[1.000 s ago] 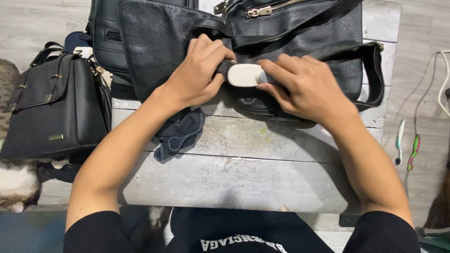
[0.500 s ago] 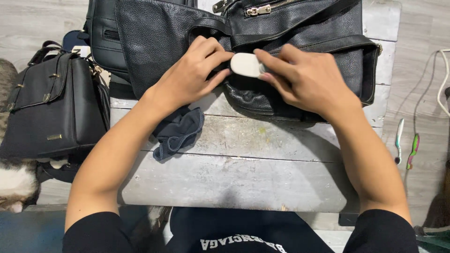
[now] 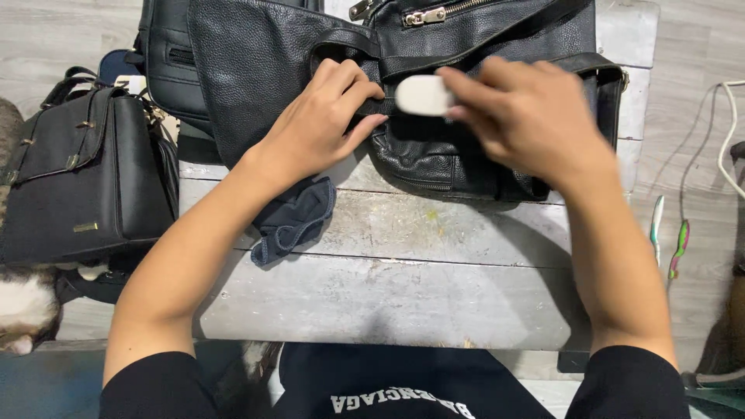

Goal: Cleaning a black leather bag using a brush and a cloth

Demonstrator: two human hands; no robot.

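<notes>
A black pebbled-leather bag (image 3: 481, 46) with a metal zip lies across the far part of a worn grey wooden table (image 3: 403, 264). My left hand (image 3: 322, 120) pinches a black strap (image 3: 372, 105) of the bag and holds it flat. My right hand (image 3: 528, 116), blurred by motion, grips a small white oval brush or sponge (image 3: 423, 95) and presses it on the strap just right of my left fingers. A loop of strap (image 3: 617, 85) hangs at the bag's right end.
A dark blue cloth (image 3: 295, 221) lies crumpled on the table under my left wrist. A second black handbag (image 3: 85, 174) with gold fittings stands left of the table. A cat (image 3: 23, 302) lies at lower left. Two toothbrushes (image 3: 667, 240) and a white cable (image 3: 729, 132) lie on the floor at right.
My right hand has slid the white oval piece up and to the right along the strap. The left hand has kept its hold, shifting only slightly upward.
</notes>
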